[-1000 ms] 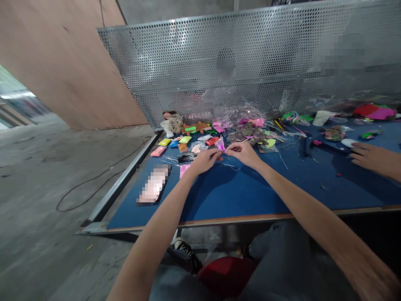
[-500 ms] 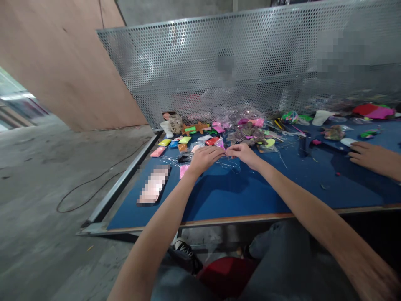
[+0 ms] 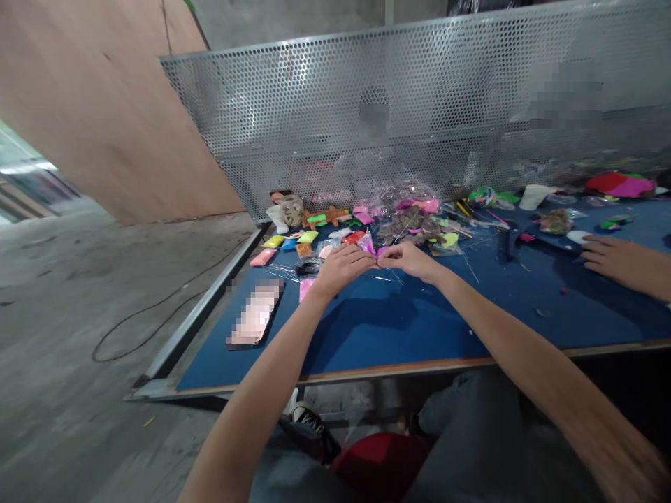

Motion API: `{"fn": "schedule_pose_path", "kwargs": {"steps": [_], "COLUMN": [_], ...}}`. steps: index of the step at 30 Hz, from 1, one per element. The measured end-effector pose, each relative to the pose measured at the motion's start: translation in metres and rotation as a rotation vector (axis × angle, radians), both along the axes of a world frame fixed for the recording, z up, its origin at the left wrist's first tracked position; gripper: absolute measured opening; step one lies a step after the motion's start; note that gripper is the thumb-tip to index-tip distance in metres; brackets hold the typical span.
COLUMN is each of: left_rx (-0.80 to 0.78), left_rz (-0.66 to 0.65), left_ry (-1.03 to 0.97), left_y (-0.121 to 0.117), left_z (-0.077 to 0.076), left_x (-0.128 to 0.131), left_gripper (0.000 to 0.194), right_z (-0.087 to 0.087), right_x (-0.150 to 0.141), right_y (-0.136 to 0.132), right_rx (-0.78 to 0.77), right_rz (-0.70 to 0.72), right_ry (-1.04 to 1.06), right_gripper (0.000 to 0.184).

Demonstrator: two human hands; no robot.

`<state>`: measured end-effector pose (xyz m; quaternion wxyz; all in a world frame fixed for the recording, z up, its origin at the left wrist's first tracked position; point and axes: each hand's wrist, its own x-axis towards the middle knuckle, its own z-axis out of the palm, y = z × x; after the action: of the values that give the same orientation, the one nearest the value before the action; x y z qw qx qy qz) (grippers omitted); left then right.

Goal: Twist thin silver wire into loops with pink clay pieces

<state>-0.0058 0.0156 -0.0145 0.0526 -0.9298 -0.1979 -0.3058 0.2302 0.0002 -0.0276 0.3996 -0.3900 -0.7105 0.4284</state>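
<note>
My left hand (image 3: 343, 267) and my right hand (image 3: 412, 260) meet above the blue table, fingertips almost touching. Between them shows a small piece of purple modelling clay (image 3: 379, 253), pinched by the fingers of both. Just behind the fingers is a clear bag with purple in it (image 3: 367, 242). Thin wires (image 3: 385, 278) lie under and beside the hands. Left of my left hand are a black bundle (image 3: 308, 266) and a pink packet (image 3: 305, 288), partly covered by my wrist.
Coloured clay packets (image 3: 273, 242) and a grey-brown fuzzy heap (image 3: 412, 225) line the back, before a perforated metal screen (image 3: 314, 126). A phone-like slab (image 3: 255, 314) lies at left. Another person's hand (image 3: 623, 262) rests at right by a white disc (image 3: 577, 237).
The purple clay between my fingertips shows more now, as does the purple behind them. Both hands stay nearly in place. The view has shifted slightly.
</note>
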Motion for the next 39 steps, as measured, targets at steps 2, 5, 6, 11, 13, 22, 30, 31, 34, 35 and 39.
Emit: {"fn": "schedule_pose_path", "kwargs": {"steps": [2,5,6,11,13,22,30,31,34,35,39], "left_rx": [-0.030,-0.061,-0.058,-0.026,-0.020,0.131,0.084,0.072,0.066,0.071,0.107], "left_rz": [0.006,-0.002,-0.003,0.025,0.039,0.008,0.037,0.039,0.044,0.044,0.039], "left_ry": [-0.002,-0.013,-0.013,0.008,0.015,0.044,0.074,0.072,0.064,0.062,0.055], "left_y": [0.0000,0.0002,0.0000,-0.0010,-0.0006,-0.0006,-0.0033,-0.0030,-0.0020,-0.0016,0.0001], "left_z": [0.0020,0.0056,0.0067,0.0088,0.0080,0.0062,0.0058,0.0052,0.0030,0.0023,0.0000], "left_x": [0.0002,-0.0002,-0.0003,0.0004,0.0011,0.0030,0.0026,0.0027,0.0031,0.0032,0.0028], "left_gripper": [0.027,0.028,0.028,0.030,0.030,0.028,0.030,0.030,0.028,0.028,0.026], "right_z": [0.0026,0.0066,0.0074,0.0068,0.0060,0.0032,0.0035,0.0029,0.0016,0.0017,0.0044], "right_x": [-0.0001,-0.0011,-0.0016,-0.0020,-0.0012,-0.0001,0.0002,-0.0001,-0.0008,-0.0009,-0.0007], "right_y": [-0.0011,-0.0029,-0.0034,-0.0048,-0.0050,-0.0015,-0.0021,-0.0019,-0.0014,-0.0015,-0.0031], "right_rx": [0.045,0.073,0.071,0.004,-0.015,-0.033,-0.008,0.004,0.030,0.031,0.019], "right_rz": [-0.005,0.002,0.008,0.028,0.024,0.004,-0.002,-0.003,0.001,0.003,0.003], "right_ry": [-0.042,-0.056,-0.048,-0.018,-0.009,0.032,0.018,0.020,0.026,0.026,0.011], "right_gripper": [0.030,0.029,0.029,0.026,0.023,0.017,0.017,0.018,0.017,0.016,0.014]}}
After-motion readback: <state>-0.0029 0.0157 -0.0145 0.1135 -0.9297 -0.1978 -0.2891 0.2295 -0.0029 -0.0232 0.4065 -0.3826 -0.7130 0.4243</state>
